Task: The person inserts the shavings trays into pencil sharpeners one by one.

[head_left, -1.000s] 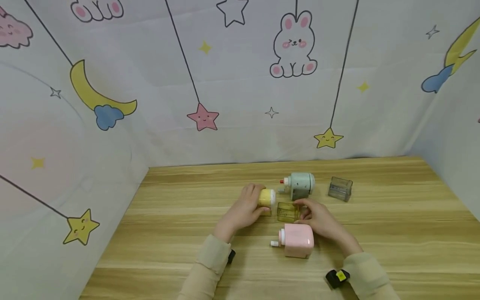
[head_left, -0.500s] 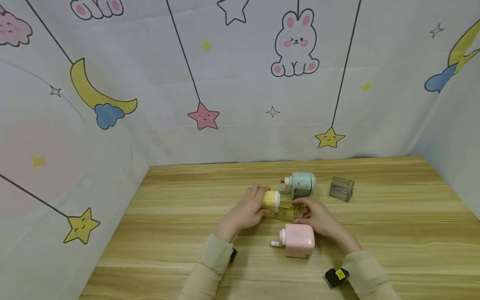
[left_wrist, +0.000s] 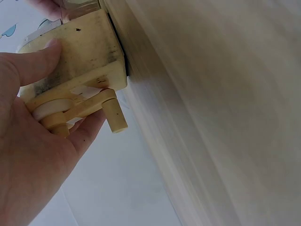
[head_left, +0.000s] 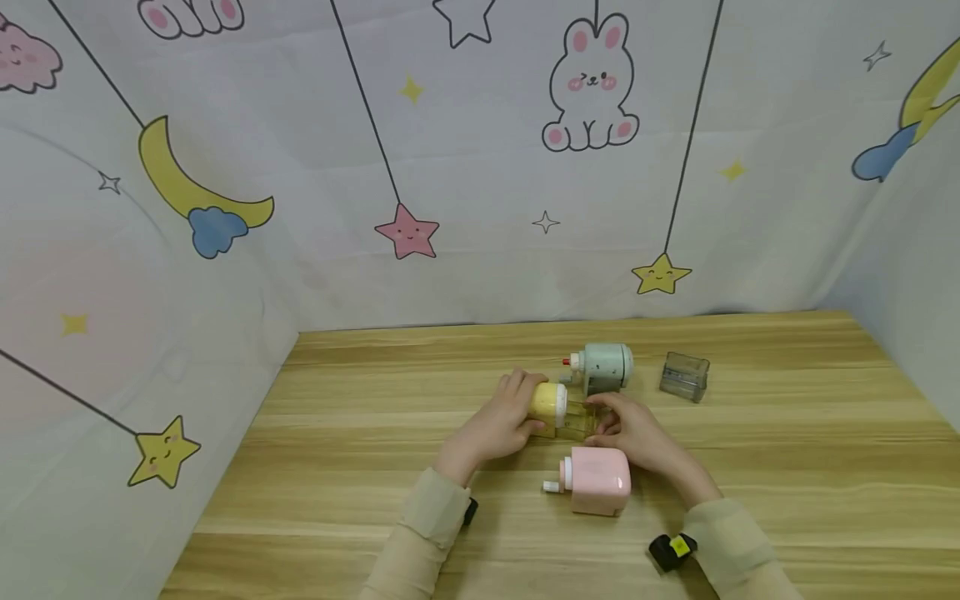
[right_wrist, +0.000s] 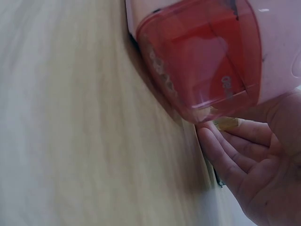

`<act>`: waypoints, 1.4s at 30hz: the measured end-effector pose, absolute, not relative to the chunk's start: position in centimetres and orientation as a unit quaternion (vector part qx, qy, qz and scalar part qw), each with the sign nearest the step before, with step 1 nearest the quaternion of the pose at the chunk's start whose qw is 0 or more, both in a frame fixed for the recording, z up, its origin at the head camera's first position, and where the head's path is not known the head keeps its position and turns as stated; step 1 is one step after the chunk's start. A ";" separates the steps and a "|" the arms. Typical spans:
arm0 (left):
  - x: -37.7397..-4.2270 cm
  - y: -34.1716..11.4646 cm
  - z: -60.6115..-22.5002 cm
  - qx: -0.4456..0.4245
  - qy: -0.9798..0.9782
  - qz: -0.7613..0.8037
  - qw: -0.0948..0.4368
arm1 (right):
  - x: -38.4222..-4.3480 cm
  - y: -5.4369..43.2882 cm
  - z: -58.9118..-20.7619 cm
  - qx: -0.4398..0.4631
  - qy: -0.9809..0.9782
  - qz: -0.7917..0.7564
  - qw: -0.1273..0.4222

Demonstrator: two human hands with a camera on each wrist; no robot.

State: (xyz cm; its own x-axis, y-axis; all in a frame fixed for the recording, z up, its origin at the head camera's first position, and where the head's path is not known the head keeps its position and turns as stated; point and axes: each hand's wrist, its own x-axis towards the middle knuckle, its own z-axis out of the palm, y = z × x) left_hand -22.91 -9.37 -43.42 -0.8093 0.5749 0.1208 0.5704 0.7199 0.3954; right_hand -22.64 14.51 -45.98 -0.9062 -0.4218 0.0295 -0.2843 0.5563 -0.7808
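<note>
From where I stand, I see a person's two hands working around the middle of the wooden table (head_left: pixel 352 433). The left hand (head_left: pixel 501 423) grips a yellow sharpener (head_left: pixel 546 402); its thumb lies on the near side and the other fingers go over the far side. The crank handle (left_wrist: pixel 89 106) of this sharpener is next to the palm. The right hand (head_left: pixel 637 429) pinches the right end of a clear yellow box (head_left: pixel 576 422) between the thumb and the fingers. The box's left end meets the right end of the sharpener, but I cannot tell how far it is inside.

Nearer than the box, and just beside the right hand, stands a pink sharpener (head_left: pixel 602 481), its crank to the left; on it there is a clear red part (right_wrist: pixel 202 56). On the far side, behind the box, stands a pale green sharpener (head_left: pixel 609 365). Farther right, a clear grey box (head_left: pixel 684 377) lies apart on the table.
</note>
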 end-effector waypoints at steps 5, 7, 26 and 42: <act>-22.8 -9.3 -43.3 0.311 0.927 0.208 0.003 | -22.7 14.2 -45.9 -0.203 0.877 -0.428 0.085; -22.7 -9.3 -43.3 0.311 0.928 0.207 0.002 | -22.8 14.2 -45.9 -0.206 0.874 -0.431 0.089; -22.7 -9.3 -43.2 0.316 0.927 0.204 -0.006 | -23.7 13.8 -46.1 -0.212 0.858 -0.453 0.116; -22.7 -9.3 -43.4 0.318 0.925 0.209 -0.009 | -24.0 13.5 -46.4 -0.223 0.856 -0.455 0.108</act>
